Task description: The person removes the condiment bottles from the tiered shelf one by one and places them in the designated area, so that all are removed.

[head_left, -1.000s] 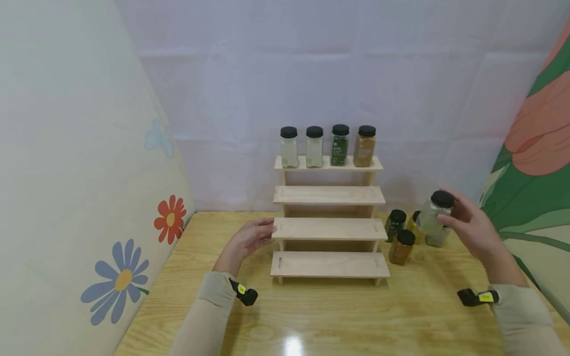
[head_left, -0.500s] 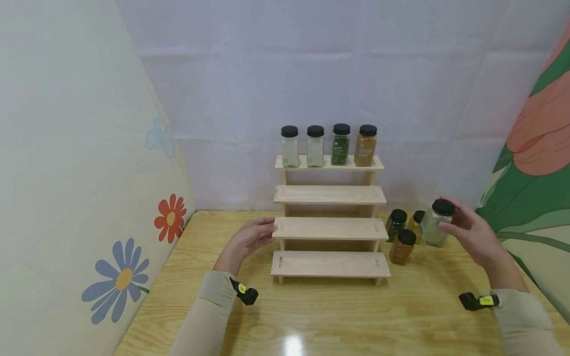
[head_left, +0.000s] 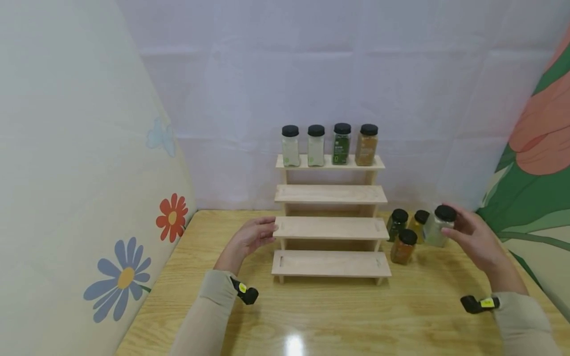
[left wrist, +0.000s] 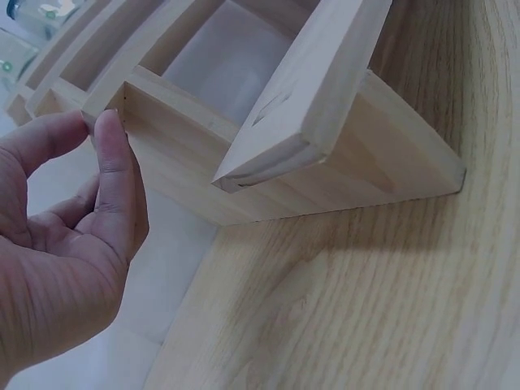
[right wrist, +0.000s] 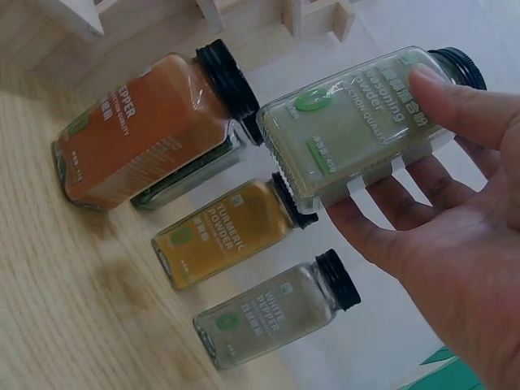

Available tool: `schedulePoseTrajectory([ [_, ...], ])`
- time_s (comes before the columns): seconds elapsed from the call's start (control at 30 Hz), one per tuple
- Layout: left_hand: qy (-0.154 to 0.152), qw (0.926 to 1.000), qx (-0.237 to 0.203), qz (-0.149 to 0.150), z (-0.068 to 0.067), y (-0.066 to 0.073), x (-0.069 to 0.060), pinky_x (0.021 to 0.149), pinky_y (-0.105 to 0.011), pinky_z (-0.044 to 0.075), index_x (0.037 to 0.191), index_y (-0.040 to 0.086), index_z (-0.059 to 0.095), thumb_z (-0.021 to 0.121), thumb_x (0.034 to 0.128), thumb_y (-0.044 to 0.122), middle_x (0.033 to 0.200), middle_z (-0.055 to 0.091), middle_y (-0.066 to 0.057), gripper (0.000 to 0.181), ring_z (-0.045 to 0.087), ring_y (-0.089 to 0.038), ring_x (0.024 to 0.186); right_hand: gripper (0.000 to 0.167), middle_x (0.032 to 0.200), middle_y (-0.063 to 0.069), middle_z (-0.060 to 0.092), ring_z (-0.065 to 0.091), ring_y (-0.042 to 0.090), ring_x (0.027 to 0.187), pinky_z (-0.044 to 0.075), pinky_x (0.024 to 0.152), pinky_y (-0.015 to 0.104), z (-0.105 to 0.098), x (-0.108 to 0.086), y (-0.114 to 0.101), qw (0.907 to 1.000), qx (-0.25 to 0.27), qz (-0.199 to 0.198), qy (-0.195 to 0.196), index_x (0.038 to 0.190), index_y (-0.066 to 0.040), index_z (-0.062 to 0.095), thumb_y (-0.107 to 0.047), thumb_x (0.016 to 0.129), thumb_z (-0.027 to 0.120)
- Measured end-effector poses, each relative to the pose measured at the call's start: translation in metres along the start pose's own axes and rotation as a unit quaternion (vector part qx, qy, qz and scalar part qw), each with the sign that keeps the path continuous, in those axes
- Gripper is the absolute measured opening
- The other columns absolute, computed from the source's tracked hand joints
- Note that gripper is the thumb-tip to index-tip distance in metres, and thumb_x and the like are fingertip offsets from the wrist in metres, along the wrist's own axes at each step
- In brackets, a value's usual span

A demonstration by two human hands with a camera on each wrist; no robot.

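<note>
I am watching the right hand [right wrist: 455,231] gripping the seasoning powder jar [right wrist: 349,122]: the thumb is pressing 1 face near the shoulder, the other fingers are supporting the opposite side, and the hand is curling only partway. The jar is hanging roughly upright above the table [head_left: 320,316], to the right of the wooden rack [head_left: 330,227] and near the turmeric jar [right wrist: 227,231] and white pepper jar [right wrist: 268,313].

I am judging it fairly light, stiff all over and, since it is looking like glass, fragile if dropped; its smooth sides could be slipping under dry fingertips. I am favouring a hold on the flat faces below the ribbed black lid [right wrist: 459,67], thumb opposing fingers, and trusting the lid alone less.

The left hand [head_left: 251,240] is pinching the left end of the rack's 2nd board from the bottom, its remaining fingers bending loosely.

The rack is showing pale, matte wood in 4 stepped boards, 4 square-sided jars [head_left: 315,151] standing on the top. Beneath, the table's glossy grain is reflecting a lamp-like spot.
</note>
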State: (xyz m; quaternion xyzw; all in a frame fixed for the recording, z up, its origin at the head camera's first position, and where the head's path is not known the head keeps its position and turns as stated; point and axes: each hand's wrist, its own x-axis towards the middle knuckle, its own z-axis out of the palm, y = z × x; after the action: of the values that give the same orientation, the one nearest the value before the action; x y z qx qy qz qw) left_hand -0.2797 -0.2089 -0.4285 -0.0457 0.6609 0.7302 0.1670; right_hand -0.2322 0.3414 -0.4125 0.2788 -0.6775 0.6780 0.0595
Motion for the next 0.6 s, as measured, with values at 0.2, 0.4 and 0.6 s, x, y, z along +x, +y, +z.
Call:
schedulePoseTrajectory([
  [0.2,0.004,1.0000,0.003,0.000,0.002,0.001,-0.002,0.076,-0.021,0.057,0.152,-0.005,0.037,0.061,0.0994,0.005,0.109,0.060,-0.002,0.059,0.060,-0.008,0.082,0.061,0.131,-0.008,0.061,0.059,0.001,0.114,0.052,0.087,0.014,-0.001,-0.006,0.006,0.9998,0.015,0.011,0.004,0.151,-0.004,0.045,0.022,0.095,0.047],
  [0.4,0.010,0.9999,0.001,-0.003,0.002,0.001,-0.001,0.075,-0.021,0.057,0.152,-0.004,0.037,0.062,0.0991,0.005,0.107,0.061,-0.001,0.059,0.061,-0.007,0.082,0.060,0.130,-0.009,0.060,0.059,0.001,0.114,0.051,0.088,0.014,-0.002,-0.010,0.012,0.9989,0.032,0.033,0.003,0.151,-0.008,0.045,0.020,0.098,0.046],
  [0.6,0.008,1.0000,0.001,0.001,0.002,-0.001,-0.001,0.075,-0.021,0.057,0.152,-0.005,0.038,0.063,0.0982,0.005,0.107,0.062,-0.002,0.060,0.062,-0.007,0.082,0.061,0.130,-0.011,0.061,0.058,0.000,0.114,0.051,0.088,0.013,-0.004,-0.015,0.019,0.9984,0.031,0.046,0.002,0.152,-0.011,0.045,0.018,0.098,0.047],
])
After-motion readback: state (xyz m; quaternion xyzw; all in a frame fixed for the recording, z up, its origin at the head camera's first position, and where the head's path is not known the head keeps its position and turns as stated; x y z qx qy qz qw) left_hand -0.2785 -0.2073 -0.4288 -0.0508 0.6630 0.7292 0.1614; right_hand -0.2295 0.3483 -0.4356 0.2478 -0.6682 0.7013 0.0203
